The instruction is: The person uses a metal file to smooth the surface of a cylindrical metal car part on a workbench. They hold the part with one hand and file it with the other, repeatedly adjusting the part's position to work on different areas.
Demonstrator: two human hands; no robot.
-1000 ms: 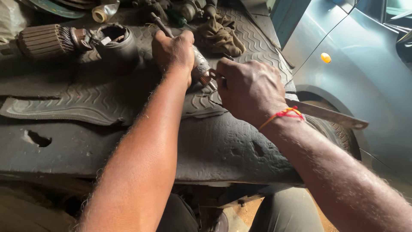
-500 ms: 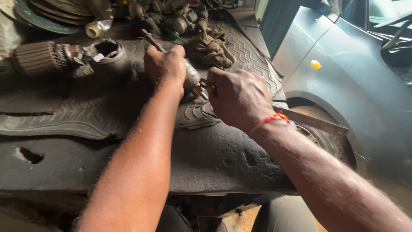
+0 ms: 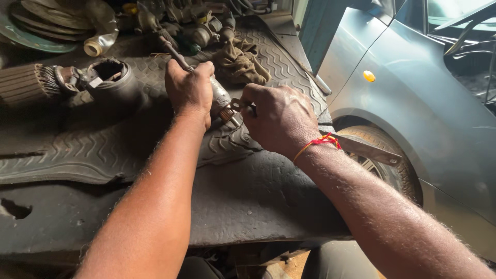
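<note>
Left hand (image 3: pixel 190 90) wraps the metal shaft part (image 3: pixel 219 98), steadying it on the rubber mat (image 3: pixel 155 150). Right hand (image 3: pixel 279 121) pinches a small tool (image 3: pixel 238 105) against its end.

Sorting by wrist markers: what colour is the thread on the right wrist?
Red with orange-yellow strands, the thread shows best in the head view.

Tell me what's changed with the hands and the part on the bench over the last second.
Little changed. The left hand keeps its grip on the grey metal part on the rubber mat, and the right hand stays at the part's near end with a small metal piece in its fingers. Nothing was picked up or released. The view tilted slightly, so the rag and car sit differently in frame.
</note>
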